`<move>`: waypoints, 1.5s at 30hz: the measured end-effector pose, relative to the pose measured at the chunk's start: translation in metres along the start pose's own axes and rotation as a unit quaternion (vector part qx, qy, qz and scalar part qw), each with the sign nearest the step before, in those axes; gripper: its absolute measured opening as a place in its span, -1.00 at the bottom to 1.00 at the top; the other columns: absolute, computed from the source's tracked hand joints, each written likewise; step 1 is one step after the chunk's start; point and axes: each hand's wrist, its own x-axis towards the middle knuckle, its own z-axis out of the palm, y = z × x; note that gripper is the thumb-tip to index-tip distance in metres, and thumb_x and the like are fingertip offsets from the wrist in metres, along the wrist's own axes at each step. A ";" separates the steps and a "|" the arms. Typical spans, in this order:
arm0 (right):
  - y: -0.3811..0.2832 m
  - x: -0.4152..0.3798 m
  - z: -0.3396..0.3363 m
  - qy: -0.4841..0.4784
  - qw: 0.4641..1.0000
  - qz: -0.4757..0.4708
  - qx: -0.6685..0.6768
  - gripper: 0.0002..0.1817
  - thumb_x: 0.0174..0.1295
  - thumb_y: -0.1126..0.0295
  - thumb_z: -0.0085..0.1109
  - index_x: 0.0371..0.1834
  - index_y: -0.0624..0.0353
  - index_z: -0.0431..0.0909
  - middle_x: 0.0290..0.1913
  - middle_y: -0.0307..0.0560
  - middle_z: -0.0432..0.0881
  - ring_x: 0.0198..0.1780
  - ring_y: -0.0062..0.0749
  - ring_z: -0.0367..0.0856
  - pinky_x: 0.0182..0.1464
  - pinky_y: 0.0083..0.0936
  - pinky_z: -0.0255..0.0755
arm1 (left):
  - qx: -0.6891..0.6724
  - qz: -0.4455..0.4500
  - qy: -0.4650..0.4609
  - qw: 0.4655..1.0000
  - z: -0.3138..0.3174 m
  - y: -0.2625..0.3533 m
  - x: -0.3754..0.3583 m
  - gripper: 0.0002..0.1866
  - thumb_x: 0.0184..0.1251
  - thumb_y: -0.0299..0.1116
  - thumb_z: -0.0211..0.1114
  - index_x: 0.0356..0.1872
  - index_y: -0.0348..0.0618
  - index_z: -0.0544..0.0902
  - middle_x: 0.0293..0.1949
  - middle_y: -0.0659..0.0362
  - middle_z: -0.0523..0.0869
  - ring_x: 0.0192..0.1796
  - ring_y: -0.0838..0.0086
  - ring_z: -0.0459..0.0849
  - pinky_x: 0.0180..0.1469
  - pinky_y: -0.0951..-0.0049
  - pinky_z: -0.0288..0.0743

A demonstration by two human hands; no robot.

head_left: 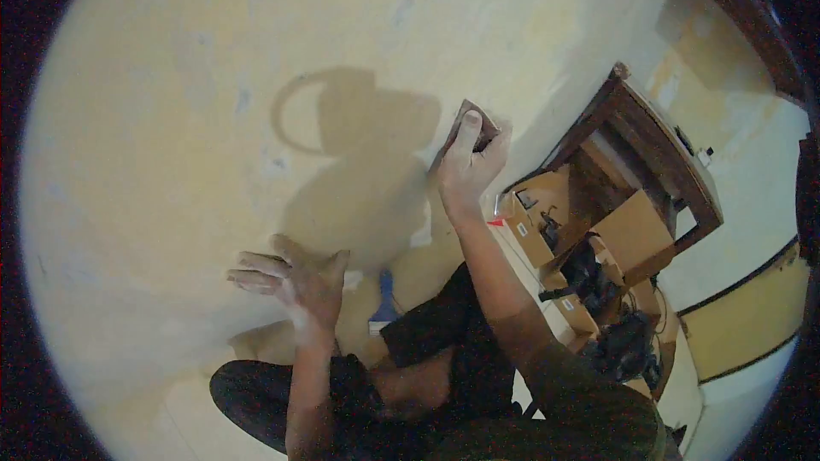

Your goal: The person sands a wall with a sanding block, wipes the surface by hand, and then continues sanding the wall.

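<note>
My right hand (471,162) is closed around a folded brown piece of sandpaper (453,131), its thumb on top, close against the yellowish wall (205,43). Lower left, my left hand (299,282) has its fingers spread and holds nothing; pale dust covers it. Whether it touches the wall I cannot tell. A brush with a blue handle (387,290) lies near my legs, between the two forearms. Shadows fall on the wall between my hands. Faint bluish-white patches mark its surface.
On the right, open cardboard boxes (634,235) hold black items and cables. Behind them stands a dark wooden piece of furniture (675,149). My crossed legs in dark clothing (252,393) are at the bottom, over a light floor.
</note>
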 end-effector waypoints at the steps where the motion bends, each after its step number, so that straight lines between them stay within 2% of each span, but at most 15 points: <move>1: -0.004 0.002 0.003 0.015 1.000 -0.019 0.011 -0.86 0.49 0.40 0.08 -0.17 0.27 0.50 -0.34 -0.20 0.56 -0.32 -0.58 0.47 -0.22 -0.52 0.40 | -0.008 -0.009 -0.007 1.000 0.007 -0.002 -0.003 0.49 -0.04 0.52 0.39 0.63 -0.12 -0.36 0.49 -0.62 -0.32 0.42 -0.85 -0.30 0.33 -0.74 -0.22; 4: 0.064 -0.043 -0.006 -0.082 0.996 0.014 -0.003 -0.87 0.49 0.41 0.08 -0.15 0.26 0.50 -0.38 -0.21 0.53 -0.39 -0.59 0.45 -0.29 -0.57 0.38 | -0.114 -0.054 -0.075 0.989 0.036 -0.012 -0.018 0.48 -0.06 0.51 0.40 0.63 -0.13 -0.32 0.50 -0.59 -0.34 0.42 -0.84 -0.30 0.33 -0.73 -0.22; 9: 0.074 -0.096 -0.021 -0.116 0.965 -0.189 -0.142 -0.89 0.50 0.42 0.06 -0.17 0.24 0.47 -0.38 -0.24 0.51 -0.45 -0.62 0.41 -0.36 -0.60 0.36 | -0.021 0.002 0.015 1.000 0.007 0.001 -0.001 0.44 -0.02 0.51 0.38 0.64 -0.15 -0.28 0.51 -0.58 -0.34 0.43 -0.83 -0.30 0.34 -0.73 -0.22; 12: 0.052 -0.059 -0.010 -0.099 0.993 -0.030 -0.062 -0.90 0.48 0.43 0.08 -0.15 0.24 0.46 -0.35 -0.23 0.52 -0.43 -0.62 0.42 -0.35 -0.59 0.37 | -0.009 0.019 0.021 1.000 0.002 0.002 0.004 0.42 0.02 0.51 0.35 0.63 -0.17 -0.28 0.50 -0.60 -0.30 0.42 -0.84 -0.29 0.34 -0.74 -0.20; 18: 0.044 -0.033 0.012 -0.026 0.997 -0.055 -0.040 -0.93 0.44 0.47 0.11 -0.21 0.24 0.50 -0.33 -0.24 0.53 -0.40 -0.61 0.47 -0.32 -0.57 0.41 | -0.028 -0.004 -0.034 0.999 0.022 -0.005 -0.009 0.46 -0.02 0.50 0.38 0.63 -0.18 -0.33 0.48 -0.63 -0.31 0.40 -0.89 -0.30 0.31 -0.77 -0.22; 21: 0.038 -0.101 -0.007 -0.146 0.962 0.223 0.055 -0.93 0.39 0.51 0.15 -0.27 0.24 0.52 -0.31 -0.23 0.55 -0.38 -0.60 0.50 -0.31 -0.55 0.42 | -0.016 0.008 -0.003 1.000 0.013 -0.001 -0.002 0.49 -0.05 0.49 0.41 0.62 -0.17 -0.35 0.48 -0.63 -0.31 0.39 -0.90 -0.29 0.29 -0.79 -0.22; 24: 0.047 -0.105 -0.022 -0.162 0.926 -0.280 -0.195 -0.95 0.38 0.52 0.16 -0.25 0.25 0.51 -0.34 -0.23 0.54 -0.37 -0.60 0.51 -0.31 -0.54 0.42 | -0.003 0.013 0.006 1.000 0.008 0.001 0.000 0.51 -0.07 0.48 0.43 0.62 -0.16 -0.39 0.48 -0.63 -0.32 0.38 -0.91 -0.29 0.27 -0.81 -0.24; 26: 0.056 -0.095 -0.019 -0.151 0.981 -0.090 -0.088 -0.95 0.39 0.52 0.14 -0.25 0.24 0.50 -0.38 -0.25 0.53 -0.39 -0.62 0.48 -0.33 -0.56 0.39 | -0.011 0.009 -0.002 1.000 0.009 0.001 0.000 0.53 -0.09 0.47 0.45 0.62 -0.13 -0.41 0.48 -0.63 -0.34 0.39 -0.91 -0.31 0.27 -0.82 -0.26; 28: 0.044 -0.055 -0.006 -0.070 0.994 -0.056 -0.059 -0.94 0.40 0.52 0.13 -0.26 0.22 0.48 -0.44 -0.28 0.50 -0.43 -0.64 0.45 -0.38 -0.59 0.35 | -0.025 0.011 -0.012 1.000 0.006 -0.002 -0.002 0.55 -0.12 0.46 0.48 0.62 -0.09 -0.43 0.48 -0.64 -0.38 0.39 -0.90 -0.34 0.26 -0.82 -0.30; 31: 0.045 -0.019 0.012 0.022 0.998 -0.056 -0.004 -0.92 0.41 0.51 0.13 -0.27 0.21 0.46 -0.45 -0.29 0.46 -0.48 -0.66 0.40 -0.43 -0.63 0.31 | -0.033 0.014 -0.001 0.999 0.007 0.000 0.002 0.56 -0.14 0.43 0.53 0.62 -0.01 -0.45 0.46 -0.65 -0.45 0.39 -0.89 -0.42 0.25 -0.83 -0.35; 37: 0.078 -0.120 -0.008 -0.117 0.986 0.072 0.098 -0.88 0.41 0.47 0.15 -0.30 0.16 0.43 -0.31 -0.21 0.50 -0.45 -0.65 0.43 -0.40 -0.60 0.37 | 0.006 0.031 0.016 0.999 0.006 0.001 0.006 0.59 -0.17 0.48 0.50 0.61 -0.13 -0.43 0.45 -0.68 -0.48 0.42 -0.82 -0.44 0.30 -0.79 -0.36; 39: 0.066 -0.122 -0.021 -0.127 0.975 -0.149 -0.110 -0.89 0.41 0.47 0.15 -0.29 0.16 0.44 -0.33 -0.21 0.50 -0.42 -0.63 0.46 -0.40 -0.59 0.40 | 0.006 0.033 0.015 0.999 0.007 0.000 0.002 0.59 -0.17 0.48 0.50 0.61 -0.12 -0.44 0.46 -0.66 -0.48 0.43 -0.81 -0.45 0.30 -0.79 -0.37; 41: 0.056 -0.114 -0.018 -0.117 0.979 -0.116 -0.122 -0.90 0.41 0.47 0.15 -0.28 0.17 0.45 -0.33 -0.20 0.51 -0.40 -0.62 0.49 -0.39 -0.59 0.42 | -0.010 0.039 0.022 0.999 0.009 -0.001 0.005 0.58 -0.14 0.48 0.50 0.61 -0.09 -0.46 0.46 -0.67 -0.49 0.41 -0.84 -0.46 0.26 -0.82 -0.37; 43: 0.035 -0.094 -0.001 -0.090 0.978 0.177 0.056 -0.90 0.41 0.46 0.16 -0.25 0.19 0.46 -0.33 -0.20 0.52 -0.38 -0.61 0.50 -0.36 -0.59 0.44 | -0.042 0.051 0.021 0.998 0.004 -0.002 0.005 0.55 -0.08 0.46 0.48 0.61 -0.03 -0.49 0.44 -0.69 -0.50 0.37 -0.91 -0.48 0.19 -0.87 -0.37; 45: 0.038 -0.063 0.013 -0.046 0.996 0.072 0.017 -0.90 0.41 0.44 0.17 -0.23 0.20 0.47 -0.32 -0.21 0.53 -0.38 -0.61 0.51 -0.36 -0.60 0.43 | -0.038 0.042 0.018 0.998 0.003 0.001 0.007 0.55 -0.06 0.47 0.47 0.61 -0.06 -0.50 0.42 -0.73 -0.49 0.36 -0.91 -0.48 0.18 -0.87 -0.37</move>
